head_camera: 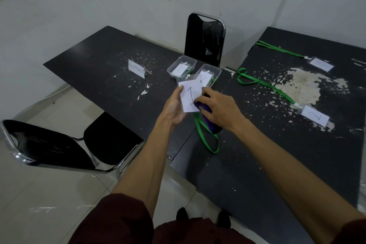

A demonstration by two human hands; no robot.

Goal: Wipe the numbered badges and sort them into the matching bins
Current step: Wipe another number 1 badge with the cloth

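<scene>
- Our left hand (pixel 174 108) has its grip closed on the left edge of the badge marked 1 (pixel 189 93), tilting the face up towards us so that it can be rubbed.
- Our right hand (pixel 217 110) has its grip curled round the purple cloth (pixel 207 114), which presses on the badge's lower right corner. We judge this to be the wiping step.
- The badge's green lanyard (pixel 208 136) hangs free at six o'clock and loops onto the right desk (pixel 277 164), out of the cloth's way.
- Two clear bins stand at twelve o'clock on the left desk (pixel 99 69), close enough to drop the badge straight in. These are the bin labelled 1 (pixel 181 67) and the second bin (pixel 210 73), whose label is partly hidden. Both hold badges, but we cannot count them.
- Two more badges lie waiting on the right desk, each with its own green lanyard stretched out. The badge marked 2 (pixel 315 118) is at three o'clock, and a far badge (pixel 321 64), too faint to read, is at two o'clock.
- That gives three badges outside the bins, three lanyards and one cloth.
- Further out are one "RECEPTIONIST" sign (pixel 136 68) at ten o'clock and two black chairs, the far chair (pixel 205 39) at twelve and the near chair (pixel 59 144) at eight.
</scene>
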